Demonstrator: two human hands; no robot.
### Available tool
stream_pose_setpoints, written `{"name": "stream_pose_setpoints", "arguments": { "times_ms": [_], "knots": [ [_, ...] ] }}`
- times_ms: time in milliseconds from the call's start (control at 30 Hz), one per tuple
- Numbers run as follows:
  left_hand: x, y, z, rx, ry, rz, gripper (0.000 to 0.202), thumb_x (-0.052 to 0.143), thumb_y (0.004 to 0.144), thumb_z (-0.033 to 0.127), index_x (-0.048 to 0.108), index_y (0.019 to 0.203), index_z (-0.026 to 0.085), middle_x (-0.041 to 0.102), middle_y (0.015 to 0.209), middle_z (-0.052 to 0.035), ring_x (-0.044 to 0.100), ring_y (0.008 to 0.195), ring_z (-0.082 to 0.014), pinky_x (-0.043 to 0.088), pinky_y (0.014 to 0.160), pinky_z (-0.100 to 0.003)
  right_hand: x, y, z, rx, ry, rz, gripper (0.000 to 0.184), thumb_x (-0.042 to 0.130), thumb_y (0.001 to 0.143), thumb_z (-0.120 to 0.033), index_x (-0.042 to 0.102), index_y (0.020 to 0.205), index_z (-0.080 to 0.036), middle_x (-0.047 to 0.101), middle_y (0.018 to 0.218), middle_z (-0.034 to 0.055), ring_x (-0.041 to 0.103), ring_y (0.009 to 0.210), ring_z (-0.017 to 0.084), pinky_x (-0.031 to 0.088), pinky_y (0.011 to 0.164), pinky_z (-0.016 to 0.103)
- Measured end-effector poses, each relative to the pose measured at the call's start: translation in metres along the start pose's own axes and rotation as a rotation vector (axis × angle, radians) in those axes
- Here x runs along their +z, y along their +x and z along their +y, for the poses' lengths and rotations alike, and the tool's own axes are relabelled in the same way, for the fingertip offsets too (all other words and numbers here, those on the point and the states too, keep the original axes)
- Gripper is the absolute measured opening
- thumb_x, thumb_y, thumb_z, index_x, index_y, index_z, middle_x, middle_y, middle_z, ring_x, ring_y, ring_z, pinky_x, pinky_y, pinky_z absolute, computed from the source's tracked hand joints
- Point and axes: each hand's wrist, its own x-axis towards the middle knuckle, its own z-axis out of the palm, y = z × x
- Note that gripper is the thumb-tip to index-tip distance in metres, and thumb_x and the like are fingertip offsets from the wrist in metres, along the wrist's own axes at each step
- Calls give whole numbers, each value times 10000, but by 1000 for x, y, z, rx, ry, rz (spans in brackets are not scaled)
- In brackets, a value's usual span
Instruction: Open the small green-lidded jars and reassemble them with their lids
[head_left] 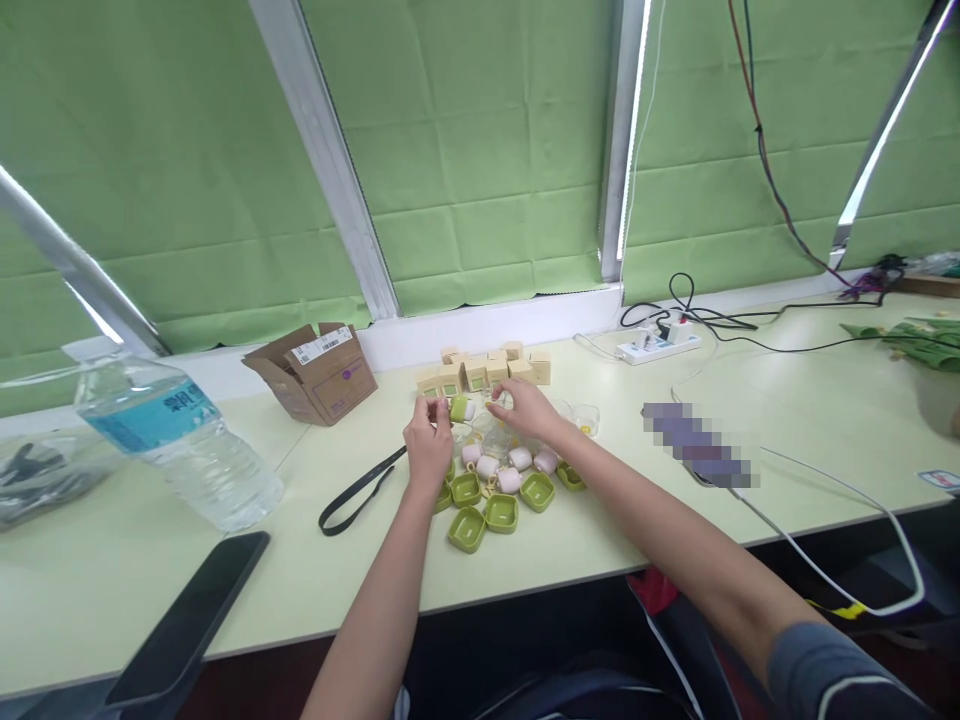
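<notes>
Between the fingertips of my left hand [429,445] is a small green case [459,408] with a whitish part at its right side. My right hand [523,408] is just to the right, thumb and fingers curled together; what they pinch is too small to make out. Below my hands lie several open green square cases [502,512] and several pale pink rounded pieces [509,481], some with yellow loops. Clear plastic covers [586,418] lie beneath and beyond my right hand. Behind them stands a group of small cream boxes [475,376], some with a window showing green.
On the left are an open cardboard box [319,380], a black strap [356,495], a large water bottle [180,435] and a dark phone [191,615] over the table edge. To the right lie a white power strip [658,343], a pixelated object [697,443] and a white cable [825,583].
</notes>
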Motion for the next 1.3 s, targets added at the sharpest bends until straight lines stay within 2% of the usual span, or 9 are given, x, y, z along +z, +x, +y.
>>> {"name": "stream_pose_setpoints", "arguments": {
  "times_ms": [200,367,433,633,767,933,1100,1200,1300],
  "knots": [
    [0,-1,-1,-15,-42,19,256,480,953,448,538,853,220,617,706,10,599,620,-150,434,628,-246,18,37,-6,44,-90,-214,219,690,824,-310,653,1016,-212,701,1099,68,627,1057,247,476,879,335],
    [0,-1,1,-20,-52,18,251,485,951,445,541,856,219,628,720,3,602,628,-149,439,636,-246,33,50,-4,64,-109,-311,545,685,815,-317,522,1320,-191,659,1261,97,615,1151,260,491,905,327],
    [0,0,1,-21,-53,24,250,486,950,444,540,854,219,633,728,1,605,632,-150,441,641,-248,35,53,-4,61,-120,-366,611,695,799,-319,502,1362,-179,661,1268,104,617,1156,262,489,911,317],
    [0,0,-2,-16,-38,26,255,480,952,450,539,854,223,640,737,0,611,645,-154,441,645,-251,34,60,-14,35,-174,-546,314,715,733,-313,722,1015,-175,739,1064,98,671,1022,288,493,847,320],
    [1,1,-3,-20,-36,27,259,477,953,456,537,855,223,637,740,2,604,636,-152,438,643,-252,32,61,-19,20,-190,-595,334,731,703,-329,732,1003,-181,749,1011,96,684,969,290,496,826,326],
    [0,0,-1,-27,-32,17,251,480,950,446,544,859,222,638,728,1,603,647,-156,442,656,-257,26,55,-19,-2,-166,-549,187,643,795,-296,754,912,-201,764,950,78,701,915,267,508,828,329],
    [2,-1,-1,-18,-33,-2,243,486,945,437,549,855,220,656,751,-4,622,691,-162,457,685,-264,12,38,-13,-6,-88,-413,328,607,824,-182,707,1136,-205,712,1201,84,651,1118,266,505,938,354],
    [2,-2,0,-15,-42,-26,241,489,942,432,556,860,216,668,780,-14,628,711,-165,465,692,-267,1,20,-11,3,131,-265,315,565,853,-143,703,1129,-204,709,1208,62,634,1161,231,471,1024,375],
    [3,-4,3,-7,-75,-73,246,489,942,439,558,868,215,656,787,-15,621,705,-162,472,682,-268,-10,-3,-13,23,411,-135,258,521,938,-274,702,1110,-209,729,1138,51,660,1095,196,484,1010,372]
  ]
}}
